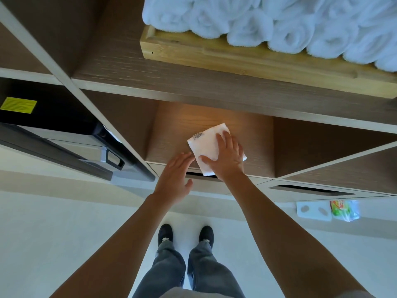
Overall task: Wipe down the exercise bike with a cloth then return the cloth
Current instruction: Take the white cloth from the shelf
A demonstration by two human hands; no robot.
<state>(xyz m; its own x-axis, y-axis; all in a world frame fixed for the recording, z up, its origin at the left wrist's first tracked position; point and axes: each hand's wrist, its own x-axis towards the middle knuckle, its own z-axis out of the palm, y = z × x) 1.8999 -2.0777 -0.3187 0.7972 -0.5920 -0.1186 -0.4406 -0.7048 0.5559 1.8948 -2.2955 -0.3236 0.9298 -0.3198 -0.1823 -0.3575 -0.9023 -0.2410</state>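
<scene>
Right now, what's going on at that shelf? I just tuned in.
A person stands at a wooden shelf unit. Their right hand lies flat on a folded white cloth, pressing it onto the lit lower shelf; the cloth's near corner hangs over the front edge. The left hand is open just beside it, fingertips near the cloth's edge. A wooden tray of rolled white towels sits on the shelf above. No exercise bike is in view.
</scene>
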